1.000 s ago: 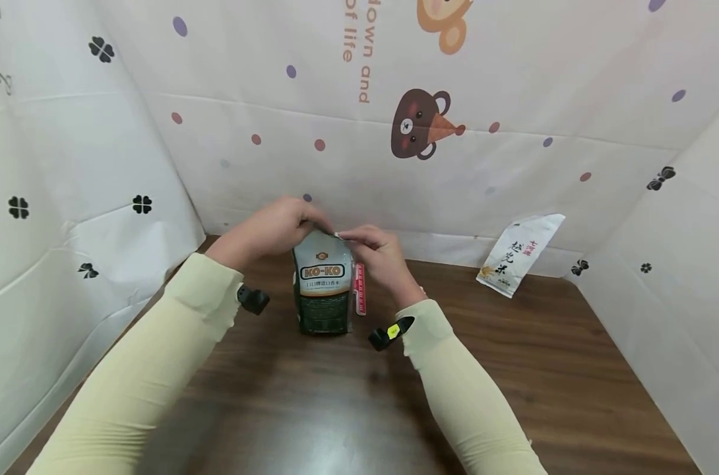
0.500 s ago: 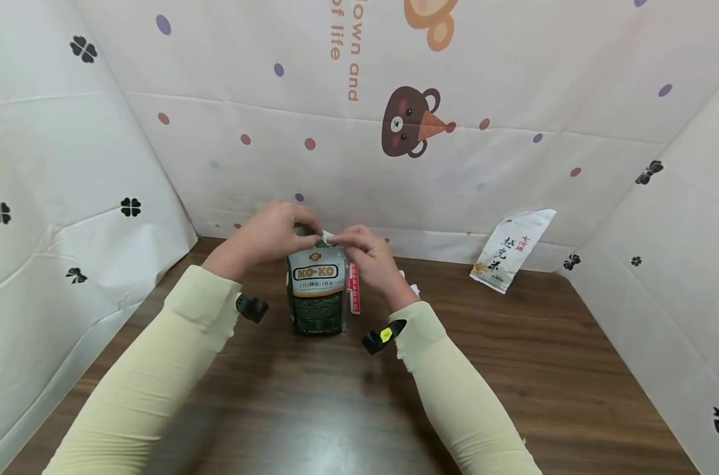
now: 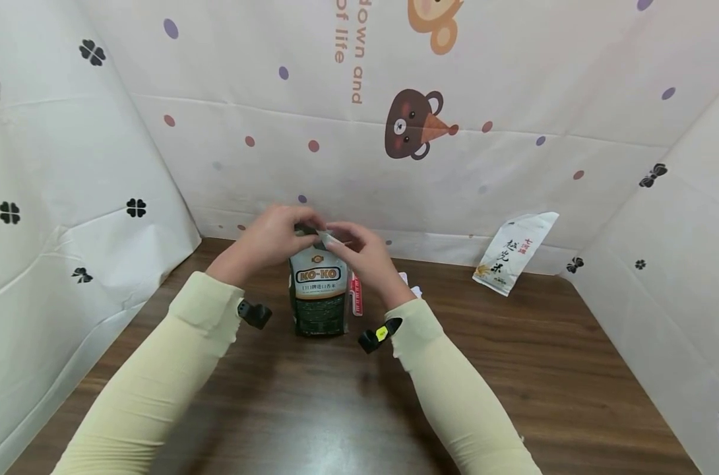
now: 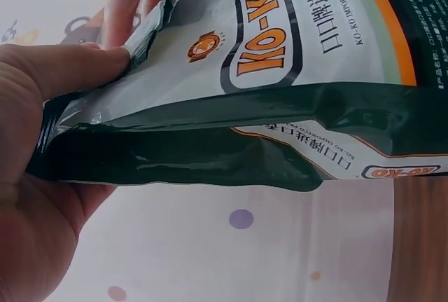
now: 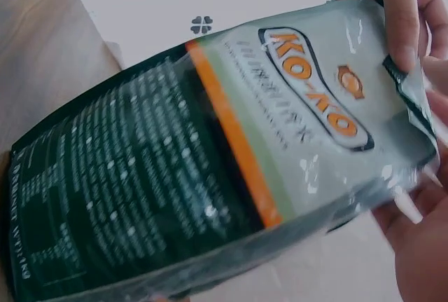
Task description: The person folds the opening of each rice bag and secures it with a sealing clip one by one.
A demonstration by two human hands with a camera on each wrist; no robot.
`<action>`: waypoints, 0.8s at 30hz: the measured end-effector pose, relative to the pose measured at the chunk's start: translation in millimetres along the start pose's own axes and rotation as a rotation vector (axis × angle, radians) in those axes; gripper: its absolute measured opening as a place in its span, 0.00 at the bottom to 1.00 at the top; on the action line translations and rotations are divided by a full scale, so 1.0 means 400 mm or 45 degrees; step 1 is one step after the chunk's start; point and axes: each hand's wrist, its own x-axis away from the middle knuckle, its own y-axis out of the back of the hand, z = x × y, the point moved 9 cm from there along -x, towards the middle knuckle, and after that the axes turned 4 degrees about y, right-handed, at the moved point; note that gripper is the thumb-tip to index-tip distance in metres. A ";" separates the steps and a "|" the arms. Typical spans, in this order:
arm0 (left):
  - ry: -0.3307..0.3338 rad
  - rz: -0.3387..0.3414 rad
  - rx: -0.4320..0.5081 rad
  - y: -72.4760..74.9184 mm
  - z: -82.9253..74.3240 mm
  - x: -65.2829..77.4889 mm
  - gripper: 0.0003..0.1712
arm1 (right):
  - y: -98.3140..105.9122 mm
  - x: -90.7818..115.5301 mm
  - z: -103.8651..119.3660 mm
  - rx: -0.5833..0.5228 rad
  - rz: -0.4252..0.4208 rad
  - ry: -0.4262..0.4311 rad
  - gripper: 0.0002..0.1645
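A green-and-silver KO-KO rice bag [image 3: 320,313] stands upright on the brown table toward the back. At its top left corner my left hand [image 3: 273,239] pinches the edge between thumb and fingers. My right hand [image 3: 367,256] pinches the folded top edge beside it. Up close in the left wrist view, the left thumb [image 4: 84,67] presses the crimped strip of the bag [image 4: 189,116] while its side gusset faces the camera. In the right wrist view the bag's printed front [image 5: 140,176] runs up to both hands. Fingers partly cover the top edge.
A white rice packet [image 3: 516,254] leans against the patterned cloth backdrop [image 3: 502,191] at the back right. Just right of the bag lies a red-and-white strip [image 3: 357,298], partly hidden. Something white [image 3: 417,291] shows behind the right wrist. Cloth walls border the table [image 3: 514,343].
The top of the bag, flat across a second ago, is now folded over between the hands. The right hand has shifted slightly left and its fingers have turned. The view also moved a little.
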 end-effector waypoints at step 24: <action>0.272 -0.181 0.607 -0.031 0.144 0.022 0.22 | -0.028 -0.018 -0.004 0.057 0.045 -0.044 0.17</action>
